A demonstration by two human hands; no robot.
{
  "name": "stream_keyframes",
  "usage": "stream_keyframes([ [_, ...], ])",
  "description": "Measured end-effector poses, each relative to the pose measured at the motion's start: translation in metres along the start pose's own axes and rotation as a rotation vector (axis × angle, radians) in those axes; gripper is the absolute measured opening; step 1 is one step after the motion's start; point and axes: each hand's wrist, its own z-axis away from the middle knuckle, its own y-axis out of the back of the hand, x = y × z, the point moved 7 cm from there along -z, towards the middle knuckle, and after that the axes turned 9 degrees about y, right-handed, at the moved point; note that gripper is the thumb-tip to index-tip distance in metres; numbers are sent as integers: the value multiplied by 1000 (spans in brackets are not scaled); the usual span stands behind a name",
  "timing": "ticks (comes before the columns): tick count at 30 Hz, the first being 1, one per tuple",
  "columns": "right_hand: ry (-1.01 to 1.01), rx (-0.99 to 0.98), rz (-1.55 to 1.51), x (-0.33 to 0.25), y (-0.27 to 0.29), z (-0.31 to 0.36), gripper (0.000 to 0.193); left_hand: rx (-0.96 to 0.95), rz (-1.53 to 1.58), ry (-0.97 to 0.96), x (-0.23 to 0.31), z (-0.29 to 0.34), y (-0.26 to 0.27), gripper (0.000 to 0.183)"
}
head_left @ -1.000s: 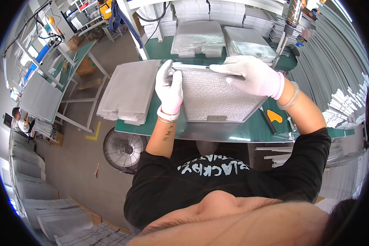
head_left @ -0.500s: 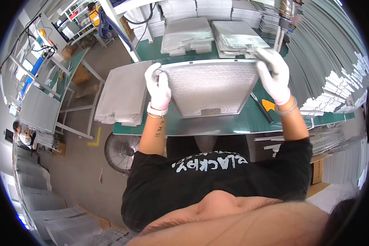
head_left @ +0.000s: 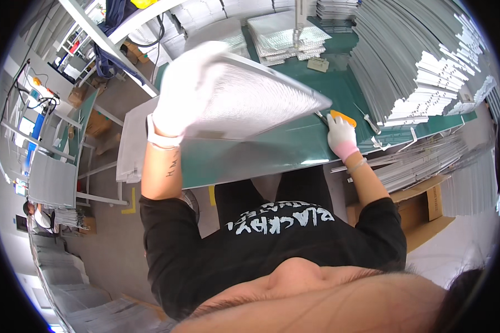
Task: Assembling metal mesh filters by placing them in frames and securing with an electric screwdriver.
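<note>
My left hand (head_left: 184,91), in a white glove and smeared by motion, grips the left side of a framed panel (head_left: 255,100). The panel has a silvery mesh face and a pale metal rim, and it is tilted above the green table, its far right corner pointing right. My right hand (head_left: 341,139), also gloved, is low at the tabletop with its fingers curled over a dark-handled tool (head_left: 320,116), mostly hidden under the hand. An orange piece (head_left: 344,117) lies against the fingertips. A screwdriver (head_left: 368,120) rests to the right of that hand.
Stacked mesh sheets (head_left: 286,36) stand at the table's back, with a small tag-like plate (head_left: 318,64) near them. A tall pile of pale frame strips (head_left: 405,66) fills the right. More sheets (head_left: 133,144) lie left. An opened cardboard box (head_left: 428,213) is below right.
My right hand has left the panel's right side and come down onto the tool. My left hand has lifted and swung the panel leftward, tilting it. The view has shifted too.
</note>
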Motion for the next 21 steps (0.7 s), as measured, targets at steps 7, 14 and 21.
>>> stream_keyframes([
  [7,-53,-34,-158,-2,-10,-21,56,-525,-159,-315,58,6,-137,32],
  [14,-235,289,-1680,-48,25,29,36,-466,-180,12,42,11,-139,34],
  [21,-374,929,-1915,-68,55,48,18,-323,-254,31,38,18,-138,19],
])
